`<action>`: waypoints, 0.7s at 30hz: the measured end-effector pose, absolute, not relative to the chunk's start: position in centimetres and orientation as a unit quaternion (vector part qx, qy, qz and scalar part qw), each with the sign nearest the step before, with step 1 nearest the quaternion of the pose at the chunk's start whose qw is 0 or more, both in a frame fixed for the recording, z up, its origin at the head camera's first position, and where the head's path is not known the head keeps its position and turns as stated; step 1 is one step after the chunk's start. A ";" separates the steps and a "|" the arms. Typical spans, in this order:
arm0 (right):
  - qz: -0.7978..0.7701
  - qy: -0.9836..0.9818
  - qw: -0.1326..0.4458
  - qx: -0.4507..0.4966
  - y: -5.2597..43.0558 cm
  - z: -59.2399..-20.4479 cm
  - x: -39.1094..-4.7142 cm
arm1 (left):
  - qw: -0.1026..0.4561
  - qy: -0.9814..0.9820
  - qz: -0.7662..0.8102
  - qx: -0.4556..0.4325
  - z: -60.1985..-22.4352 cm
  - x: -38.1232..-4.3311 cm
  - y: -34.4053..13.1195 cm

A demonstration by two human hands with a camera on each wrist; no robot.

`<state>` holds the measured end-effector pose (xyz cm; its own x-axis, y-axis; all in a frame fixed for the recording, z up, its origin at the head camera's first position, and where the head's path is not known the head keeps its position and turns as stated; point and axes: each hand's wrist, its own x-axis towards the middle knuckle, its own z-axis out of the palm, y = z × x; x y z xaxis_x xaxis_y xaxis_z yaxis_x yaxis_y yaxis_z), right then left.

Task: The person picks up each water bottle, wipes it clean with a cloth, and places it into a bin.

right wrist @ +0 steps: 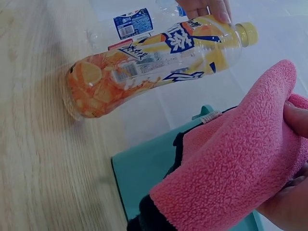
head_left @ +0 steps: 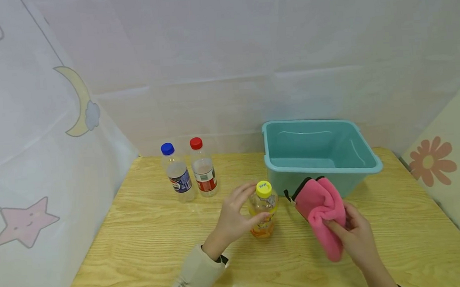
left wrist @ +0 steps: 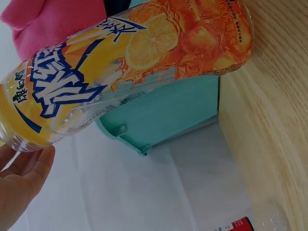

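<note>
1. A light wooden table (head_left: pixel 141 252) with visible grain carries everything; glare whitens a small patch toward the near side.
2. Toward the back, left of centre, a blue-capped bottle (head_left: pixel 179 179) and a red-capped bottle (head_left: pixel 205 174) stand upright, side by side.
3. Back right sits a teal bin (head_left: pixel 285 180), open side up.
4. A yellow-capped bottle (head_left: pixel 264 203), near the bin's front-left corner, seems to rest on the wood, though contact is hard to confirm.

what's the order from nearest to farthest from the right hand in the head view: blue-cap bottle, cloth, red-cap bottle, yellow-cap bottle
1. Cloth: held in the right hand.
2. Yellow-cap bottle: left of the cloth.
3. Red-cap bottle: farther left and back.
4. Blue-cap bottle: leftmost, beside the red-cap bottle.
</note>
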<state>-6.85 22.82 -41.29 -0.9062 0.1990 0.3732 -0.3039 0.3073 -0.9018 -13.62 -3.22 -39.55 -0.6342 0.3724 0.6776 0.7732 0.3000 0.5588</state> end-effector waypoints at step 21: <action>0.646 -0.722 0.243 0.053 20.4 -40.3 -7.4 | 0.194 -0.778 -0.472 -0.366 -40.3 -13.0 -3.3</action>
